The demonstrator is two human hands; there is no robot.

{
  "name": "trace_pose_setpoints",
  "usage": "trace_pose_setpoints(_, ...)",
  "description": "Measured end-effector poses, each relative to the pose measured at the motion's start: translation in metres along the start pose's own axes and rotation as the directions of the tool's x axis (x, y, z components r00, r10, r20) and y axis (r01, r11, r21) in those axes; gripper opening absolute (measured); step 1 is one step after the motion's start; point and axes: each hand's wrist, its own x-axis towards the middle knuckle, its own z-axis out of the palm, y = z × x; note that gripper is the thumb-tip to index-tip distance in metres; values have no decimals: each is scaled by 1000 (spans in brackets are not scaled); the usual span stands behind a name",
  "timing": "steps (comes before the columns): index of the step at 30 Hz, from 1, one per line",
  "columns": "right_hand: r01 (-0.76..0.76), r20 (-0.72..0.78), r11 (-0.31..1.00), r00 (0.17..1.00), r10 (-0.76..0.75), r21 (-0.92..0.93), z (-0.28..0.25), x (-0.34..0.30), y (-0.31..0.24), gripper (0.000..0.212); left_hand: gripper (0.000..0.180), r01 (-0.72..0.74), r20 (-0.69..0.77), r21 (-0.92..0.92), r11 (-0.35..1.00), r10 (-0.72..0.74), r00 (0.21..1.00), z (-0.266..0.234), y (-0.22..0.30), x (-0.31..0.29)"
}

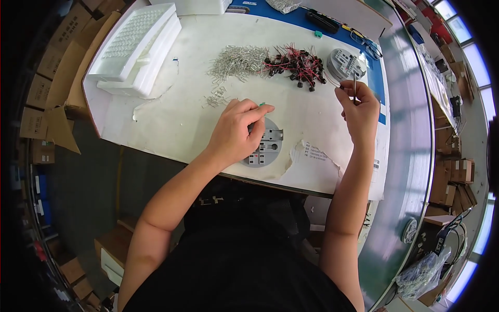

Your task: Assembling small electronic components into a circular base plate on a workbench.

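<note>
My left hand [239,130] is curled over a round grey plastic housing [271,148] near the table's front edge and covers its left side. At its fingertips shows a bit of a small green part [262,105], mostly hidden by the index finger. Further right, my right hand [360,109] is raised and closed around a thin metal rod-like tool [354,82]; its exact kind is unclear. By those fingertips is a small black part [341,87] with thin wire. A second round grey housing [343,63] lies just beyond the right hand.
A pile of clear small parts [236,61] lies beside a heap of black parts with red wires [299,65]. White foam trays [138,52] stand at the left. On the blue mat are a black case [322,21] and a green connector [318,34]. A ledge [403,156] borders the right side.
</note>
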Motion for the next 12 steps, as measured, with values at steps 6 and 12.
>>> trace_pose_setpoints(6, -8, 60, 973, 998, -7, 232, 1, -1, 0, 22, 27, -4, 70, -25, 1000, 6, 998, 1, 1, 8)
trace_pose_setpoints(12, -20, 203, 938, 978, -54, 345, 2, -3, 0, 25, 29, 148, 157, -185, 972, -119, 980, -6, -2, 17)
